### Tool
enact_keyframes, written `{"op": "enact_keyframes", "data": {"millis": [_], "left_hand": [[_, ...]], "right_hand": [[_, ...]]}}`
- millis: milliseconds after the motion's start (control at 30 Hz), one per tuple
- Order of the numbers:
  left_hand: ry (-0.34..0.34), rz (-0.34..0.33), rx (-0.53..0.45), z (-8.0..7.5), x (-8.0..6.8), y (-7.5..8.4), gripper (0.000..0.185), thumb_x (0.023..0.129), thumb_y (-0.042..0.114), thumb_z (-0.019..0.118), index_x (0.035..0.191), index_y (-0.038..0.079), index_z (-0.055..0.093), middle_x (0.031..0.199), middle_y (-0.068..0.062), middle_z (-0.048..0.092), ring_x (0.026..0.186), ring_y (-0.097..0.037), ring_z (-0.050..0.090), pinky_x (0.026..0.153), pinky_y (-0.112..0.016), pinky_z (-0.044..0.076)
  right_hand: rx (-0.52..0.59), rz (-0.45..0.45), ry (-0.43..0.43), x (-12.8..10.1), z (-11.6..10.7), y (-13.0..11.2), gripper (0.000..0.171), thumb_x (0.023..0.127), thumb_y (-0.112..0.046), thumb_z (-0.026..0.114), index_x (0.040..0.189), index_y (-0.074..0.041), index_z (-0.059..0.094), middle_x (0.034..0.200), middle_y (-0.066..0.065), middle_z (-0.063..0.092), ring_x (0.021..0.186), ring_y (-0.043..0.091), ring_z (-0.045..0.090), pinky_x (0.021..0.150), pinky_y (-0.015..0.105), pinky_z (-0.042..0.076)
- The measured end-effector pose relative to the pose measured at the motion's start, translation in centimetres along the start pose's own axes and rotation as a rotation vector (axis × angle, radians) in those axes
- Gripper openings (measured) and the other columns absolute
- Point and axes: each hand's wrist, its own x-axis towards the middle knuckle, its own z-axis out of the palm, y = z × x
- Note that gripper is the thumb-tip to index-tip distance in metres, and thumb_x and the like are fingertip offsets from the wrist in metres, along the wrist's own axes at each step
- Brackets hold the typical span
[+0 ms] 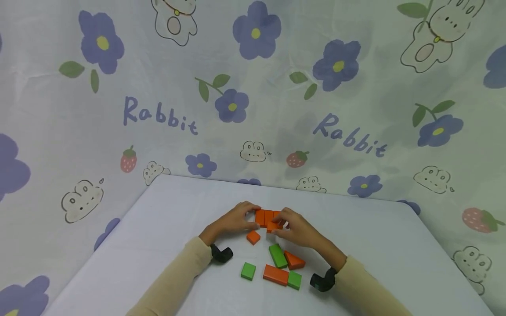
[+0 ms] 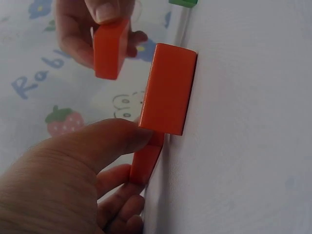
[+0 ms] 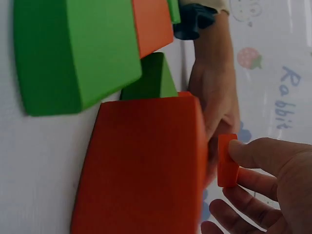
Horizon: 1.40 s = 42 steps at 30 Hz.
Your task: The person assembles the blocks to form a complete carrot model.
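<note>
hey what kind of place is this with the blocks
Probably a home or makeshift play corner: a white table strewn with orange and green blocks, backed by a cartoon rabbit-and-flower cloth hung as a backdrop.

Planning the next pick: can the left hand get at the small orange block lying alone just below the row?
Probably yes. The small orange block lies bare beside the left hand, nothing between them, though that hand is touching the orange row.

Smooth matt orange blocks [image 1: 265, 217], matt white table [image 1: 395, 245], printed cloth backdrop [image 1: 276, 109]
</note>
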Motion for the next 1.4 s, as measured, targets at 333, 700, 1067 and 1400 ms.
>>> {"op": "enact_keyframes", "data": {"millis": [333,700,1067,1400], "left_hand": [[0.002,0.024,-0.005,-0.1,-0.1,0.0,0.063,0.089,0.040,0.074,0.143,0.015,0.054,0.139,-0.008,0.053,0.129,-0.026,0.047,0.112,-0.049,0.040],[0.003,0.019,-0.029,0.0,-0.1,0.1,0.061,0.089,0.038,0.075,0.142,0.014,0.054,0.137,-0.007,0.054,0.127,-0.024,0.047,0.110,-0.047,0.041],[0.002,0.009,-0.034,0.3,-0.3,0.6,0.061,0.090,0.039,0.074,0.142,0.014,0.054,0.139,-0.008,0.054,0.129,-0.025,0.048,0.111,-0.048,0.041],[-0.004,0.000,-0.008,0.1,0.0,0.0,0.063,0.089,0.044,0.074,0.143,0.018,0.053,0.138,-0.004,0.054,0.127,-0.021,0.048,0.109,-0.046,0.042]], "right_hand": [[-0.023,0.021,-0.018,1.4,2.2,0.5,0.029,0.089,-0.023,0.076,0.115,-0.012,0.070,0.107,-0.002,0.062,0.098,0.012,0.056,0.091,0.034,0.055],[-0.084,0.008,0.021,1.1,3.2,1.1,0.026,0.089,-0.026,0.077,0.113,-0.019,0.069,0.104,-0.008,0.055,0.095,0.010,0.051,0.086,0.027,0.053],[-0.136,-0.006,0.107,0.3,3.5,1.0,0.032,0.085,-0.029,0.081,0.115,-0.020,0.072,0.104,-0.008,0.054,0.098,0.010,0.043,0.082,0.026,0.049],[-0.256,-0.034,0.130,0.5,3.7,1.3,0.034,0.086,-0.037,0.078,0.114,-0.018,0.076,0.111,-0.007,0.058,0.102,0.009,0.042,0.089,0.031,0.049]]}}
